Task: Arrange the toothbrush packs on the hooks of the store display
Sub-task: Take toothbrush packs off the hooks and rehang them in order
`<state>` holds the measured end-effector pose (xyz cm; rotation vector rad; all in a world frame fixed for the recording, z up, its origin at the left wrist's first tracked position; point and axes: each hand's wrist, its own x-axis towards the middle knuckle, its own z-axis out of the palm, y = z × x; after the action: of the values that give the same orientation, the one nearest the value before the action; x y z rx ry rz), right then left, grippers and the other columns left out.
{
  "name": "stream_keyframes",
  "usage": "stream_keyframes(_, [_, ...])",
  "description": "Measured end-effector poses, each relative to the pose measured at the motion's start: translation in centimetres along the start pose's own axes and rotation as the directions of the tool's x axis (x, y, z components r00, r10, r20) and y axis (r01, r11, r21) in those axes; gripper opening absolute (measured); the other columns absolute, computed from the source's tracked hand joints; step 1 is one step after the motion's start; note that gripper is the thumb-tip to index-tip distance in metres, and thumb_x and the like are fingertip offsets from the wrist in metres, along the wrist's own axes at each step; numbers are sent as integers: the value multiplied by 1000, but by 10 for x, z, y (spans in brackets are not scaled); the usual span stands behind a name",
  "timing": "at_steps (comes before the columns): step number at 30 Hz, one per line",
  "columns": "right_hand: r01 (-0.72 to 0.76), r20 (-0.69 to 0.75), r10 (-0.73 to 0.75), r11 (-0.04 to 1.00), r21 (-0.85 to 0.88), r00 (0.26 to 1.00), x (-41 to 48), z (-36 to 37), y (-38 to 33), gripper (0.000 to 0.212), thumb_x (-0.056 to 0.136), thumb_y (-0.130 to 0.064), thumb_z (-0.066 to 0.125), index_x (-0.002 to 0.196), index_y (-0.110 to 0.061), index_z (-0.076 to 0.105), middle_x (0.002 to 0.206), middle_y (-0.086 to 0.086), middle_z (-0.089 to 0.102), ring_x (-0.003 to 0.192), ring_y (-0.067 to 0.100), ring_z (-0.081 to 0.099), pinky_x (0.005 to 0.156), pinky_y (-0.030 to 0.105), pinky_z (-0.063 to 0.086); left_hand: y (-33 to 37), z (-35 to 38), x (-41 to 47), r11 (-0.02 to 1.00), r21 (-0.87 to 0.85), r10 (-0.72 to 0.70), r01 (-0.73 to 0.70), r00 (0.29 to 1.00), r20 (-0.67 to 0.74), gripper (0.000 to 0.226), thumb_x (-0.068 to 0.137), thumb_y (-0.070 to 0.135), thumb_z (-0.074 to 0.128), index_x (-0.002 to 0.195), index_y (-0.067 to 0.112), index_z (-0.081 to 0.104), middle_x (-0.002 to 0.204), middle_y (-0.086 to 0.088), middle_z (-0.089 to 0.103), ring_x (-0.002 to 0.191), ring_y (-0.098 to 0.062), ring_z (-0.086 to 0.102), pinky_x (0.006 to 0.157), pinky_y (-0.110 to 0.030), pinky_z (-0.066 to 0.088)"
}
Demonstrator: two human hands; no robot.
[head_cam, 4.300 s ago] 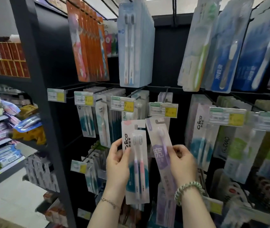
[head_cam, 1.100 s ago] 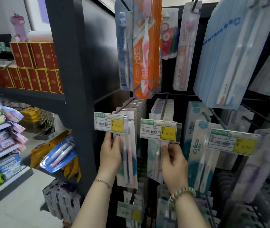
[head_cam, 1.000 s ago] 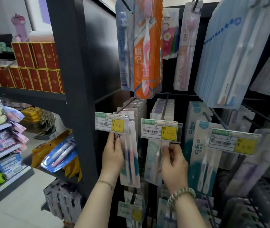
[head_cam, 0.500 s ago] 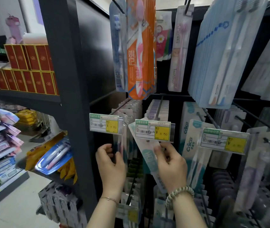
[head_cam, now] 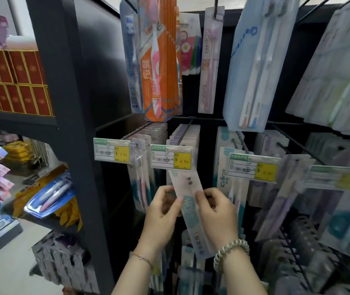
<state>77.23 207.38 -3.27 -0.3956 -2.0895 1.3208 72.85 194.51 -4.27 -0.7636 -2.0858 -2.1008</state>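
Head view: left hand point(head_cam: 163, 212) and right hand point(head_cam: 217, 211) both pinch the edges of a tilted toothbrush pack point(head_cam: 188, 186), its top end meeting the middle price tag point(head_cam: 171, 156). Looks light, thin, bendy; best gripped near the top.

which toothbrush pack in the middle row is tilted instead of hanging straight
The pale teal-printed pack pinched between the left hand and right hand under the 8.50 price tag; it slants down-right, while the neighbouring packs hang straight.

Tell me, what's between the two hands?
A pale, teal-banded toothbrush pack, tilted, held by the left hand and right hand, seen in the head view.
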Motion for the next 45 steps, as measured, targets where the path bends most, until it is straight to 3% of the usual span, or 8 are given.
stream_keyframes(7, [33,17,-33,999,20,999,-12,-39,8,24,93,-38,55,75,-23,62,67,-4,67,62,7,62,62,39,54,6,33,-21,998,26,62,-63,996,57,47,87,12,71,118,40,50,93,9,70,87,-9,67,73,-22,52])
stream_keyframes(12, [61,7,-61,998,19,998,-20,-68,19,25,93,-37,55,74,-22,60,66,-4,67,60,6,62,61,39,54,12,55,-36,995,60,71,-77,993,98,58,86,16,73,128,43,46,91,1,68,85,-19,68,77,-41,58])
stream_keyframes(16, [46,19,-46,998,32,999,-27,-93,28,23,94,-40,53,78,-25,60,69,-5,67,62,9,63,63,41,55,19,74,-48,990,86,100,-114,984,147,66,85,12,72,129,49,40,86,4,67,78,-11,66,72,-28,55])
stream_keyframes(21, [64,-2,-64,998,19,998,-30,-121,37,23,94,-39,54,75,-26,58,67,-5,66,61,10,62,62,41,53,19,100,-59,989,105,90,-103,988,127,65,87,14,72,135,41,37,84,0,65,77,-13,64,72,-25,53])
stream_keyframes(27, [89,22,-89,996,2,996,-28,-140,41,24,95,-37,53,75,-26,58,66,-3,65,59,7,59,59,34,50,18,122,-66,985,136,98,-106,993,58,65,87,15,70,123,58,36,81,3,63,78,-11,65,75,-31,56])
stream_keyframes(31, [105,59,-103,993,-43,993,-25,-138,44,25,94,-44,52,76,-27,57,66,-2,64,60,13,60,61,42,52,15,124,-71,990,114,81,-83,996,23,64,88,11,69,131,47,38,84,0,68,80,-14,68,77,-38,58])
stream_keyframes(39, [89,22,-89,996,21,996,-28,-136,47,24,94,-38,54,76,-25,59,62,-5,63,54,4,56,55,31,48,16,124,-67,978,179,99,-105,994,45,62,88,13,69,135,39,37,82,1,63,74,-13,64,70,-25,55])
stream_keyframes(45, [90,-53,-89,996,22,995,-27,-158,52,24,94,-39,54,75,-23,58,64,-4,64,58,6,60,59,35,52,24,146,-67,982,132,120,-136,986,118,62,88,12,68,132,43,36,81,9,64,75,-7,64,70,-20,53])
